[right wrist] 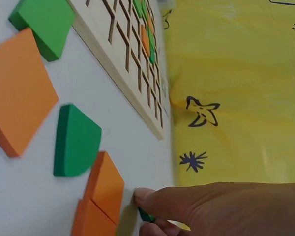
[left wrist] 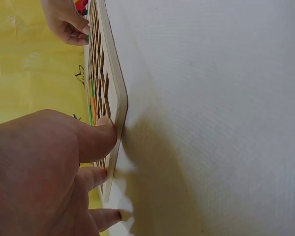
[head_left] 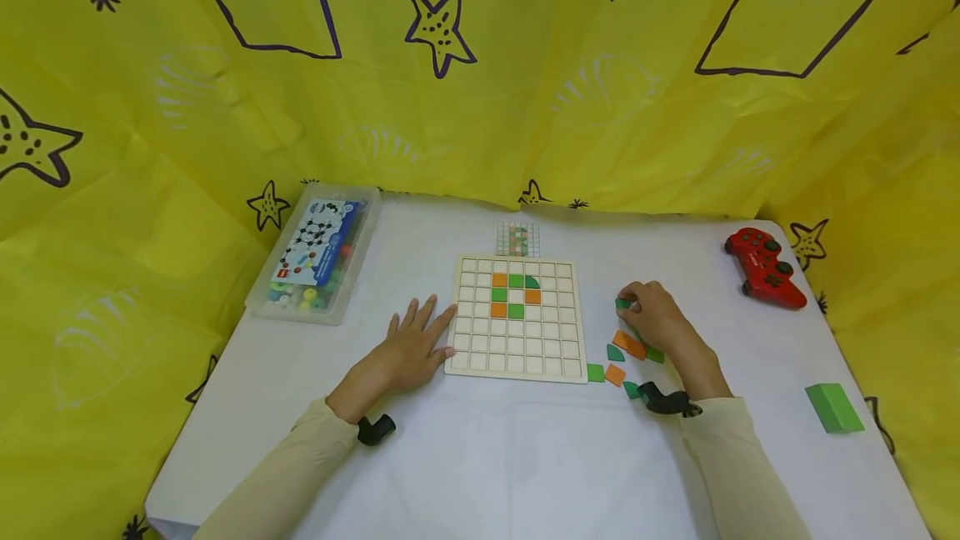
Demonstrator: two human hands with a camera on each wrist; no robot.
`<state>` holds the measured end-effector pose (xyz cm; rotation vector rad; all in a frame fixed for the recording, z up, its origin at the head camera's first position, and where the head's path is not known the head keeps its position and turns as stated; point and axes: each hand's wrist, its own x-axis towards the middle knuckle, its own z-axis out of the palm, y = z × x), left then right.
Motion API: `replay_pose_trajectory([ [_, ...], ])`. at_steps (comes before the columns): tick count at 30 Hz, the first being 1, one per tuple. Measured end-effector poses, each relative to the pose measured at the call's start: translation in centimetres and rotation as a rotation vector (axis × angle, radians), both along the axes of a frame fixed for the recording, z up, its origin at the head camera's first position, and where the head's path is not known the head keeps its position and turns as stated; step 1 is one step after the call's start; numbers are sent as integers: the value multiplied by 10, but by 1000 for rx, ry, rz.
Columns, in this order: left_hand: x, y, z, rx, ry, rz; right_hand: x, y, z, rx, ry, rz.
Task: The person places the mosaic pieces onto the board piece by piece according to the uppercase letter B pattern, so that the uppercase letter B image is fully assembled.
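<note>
A wooden grid board lies flat on the white table, with several orange and green tiles set in its upper middle cells. My left hand rests at the board's left edge, fingers spread, its thumb touching the rim. To the right of the board, my right hand pinches a dark green tile between thumb and fingers; the tile is mostly hidden in the right wrist view. Around that hand lie loose tiles: a dark green quarter-round tile, an orange square tile and a green square tile, among others.
A small printed grid card lies behind the board. A clear plastic box of colourful parts stands at the back left. On the right are a red game controller and a green block. Yellow curtain surrounds the table.
</note>
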<state>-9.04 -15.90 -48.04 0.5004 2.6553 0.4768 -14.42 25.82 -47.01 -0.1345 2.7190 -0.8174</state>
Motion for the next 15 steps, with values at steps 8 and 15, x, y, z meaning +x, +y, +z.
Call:
replay_pose_trajectory([
  [8,-1,0,1,-2,-7,0,3,-19,-8,-52,85,57],
  [15,-1,1,2,2,-14,3,4,-54,0,-92,121,77],
])
